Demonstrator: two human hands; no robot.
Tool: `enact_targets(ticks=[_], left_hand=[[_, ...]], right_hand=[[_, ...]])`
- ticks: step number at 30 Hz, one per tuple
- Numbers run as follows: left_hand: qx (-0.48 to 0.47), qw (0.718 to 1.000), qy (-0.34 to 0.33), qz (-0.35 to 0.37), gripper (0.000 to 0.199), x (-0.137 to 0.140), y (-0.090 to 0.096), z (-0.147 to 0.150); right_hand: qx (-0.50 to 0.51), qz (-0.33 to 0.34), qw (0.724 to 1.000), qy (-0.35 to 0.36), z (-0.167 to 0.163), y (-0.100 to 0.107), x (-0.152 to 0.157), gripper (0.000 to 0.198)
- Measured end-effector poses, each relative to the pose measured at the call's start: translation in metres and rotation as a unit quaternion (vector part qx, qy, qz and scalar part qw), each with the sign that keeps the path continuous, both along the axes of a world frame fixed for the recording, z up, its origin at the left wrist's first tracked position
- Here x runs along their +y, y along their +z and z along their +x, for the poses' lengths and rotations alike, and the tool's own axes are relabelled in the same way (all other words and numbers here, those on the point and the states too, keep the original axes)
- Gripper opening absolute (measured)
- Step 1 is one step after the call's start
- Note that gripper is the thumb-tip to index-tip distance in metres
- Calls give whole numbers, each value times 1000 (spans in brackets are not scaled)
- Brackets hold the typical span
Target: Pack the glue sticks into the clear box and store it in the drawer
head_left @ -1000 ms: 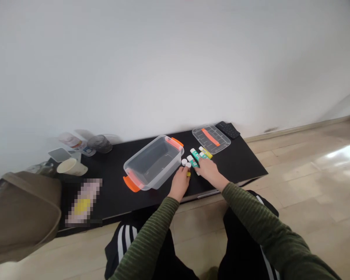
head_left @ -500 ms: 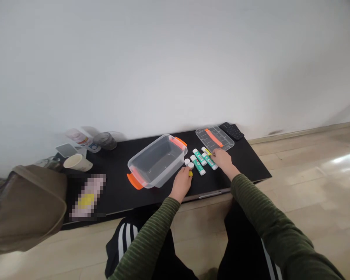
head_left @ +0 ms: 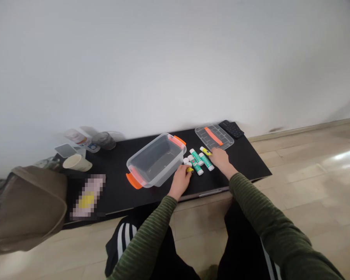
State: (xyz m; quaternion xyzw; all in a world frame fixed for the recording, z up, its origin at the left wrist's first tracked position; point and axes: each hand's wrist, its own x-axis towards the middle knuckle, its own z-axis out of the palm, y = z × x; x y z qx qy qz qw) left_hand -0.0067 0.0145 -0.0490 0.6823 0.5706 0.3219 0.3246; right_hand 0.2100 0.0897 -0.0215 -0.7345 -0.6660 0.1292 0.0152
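Observation:
My left hand [head_left: 181,181] is closed by the near right corner of the clear plastic box [head_left: 170,169]. A small yellow object [head_left: 189,170] sticks out between its fingers; most of it is hidden. Right beside these fingers are two round white caps or bottle tops [head_left: 186,160]. Several green-and-white glue sticks [head_left: 207,161] lie close together between my hands. My right hand [head_left: 221,158] pinches the near end of a yellow-and-white stick [head_left: 205,151], which lies low by the clear lid [head_left: 226,140] with its orange handle.
The black tabletop [head_left: 116,194] runs along a white wall. On its left are a paper cup [head_left: 77,163], a dark glass [head_left: 104,140], a white bottle [head_left: 76,136], a blurred-out pink packet [head_left: 90,194] and a brown bag [head_left: 26,210]. A black keyboard-like item [head_left: 231,129] sits at the back right.
The green glue sticks have shifted a little left, away from the yellow-and-white stick. My left hand has turned slightly, and its fingers now partly cover a white cap.

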Motion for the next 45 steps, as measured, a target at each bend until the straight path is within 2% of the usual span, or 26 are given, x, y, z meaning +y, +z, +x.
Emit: enact_targets(ticks=[2, 3, 7, 9, 11, 14, 18, 22, 25, 31, 37, 45], left_hand=[[-123, 991, 28, -53, 16, 4, -1, 0], [-195, 976, 43, -88, 16, 5, -1, 1], [-443, 868, 90, -205, 21, 8, 5, 2], [-513, 816, 102, -244, 20, 7, 12, 1], [-555, 779, 112, -270, 16, 6, 20, -2], [-583, 755, 116, -277, 14, 4, 29, -5], [-587, 759, 96, -264, 17, -2, 35, -8], [-561, 791, 73, -234, 19, -11, 39, -9], [-550, 803, 64, -219, 23, -17, 43, -11], [-540, 809, 67, -222, 30, -20, 47, -12], [-520, 821, 71, -223, 35, -21, 43, -9], [-508, 832, 46, -218, 37, -22, 42, -6]], right_hand=[[10, 14, 1000, 15, 4, 0, 1, 26], [18, 23, 999, 21, 6, 1, 1, 26], [76, 74, 993, 46, 15, 10, -1, 24], [133, 103, 983, 67, 17, 17, -5, 24], [204, 122, 967, 93, 18, 23, -12, 25], [308, 114, 935, 133, 15, 31, -29, 29], [383, 70, 909, 148, 6, 37, -50, 30], [405, 34, 903, 142, 0, 40, -60, 30], [398, 48, 901, 164, -1, 42, -63, 29], [387, 111, 889, 217, 2, 46, -69, 26], [365, 103, 893, 242, 1, 51, -74, 27], [368, 83, 900, 219, 4, 51, -75, 28]])
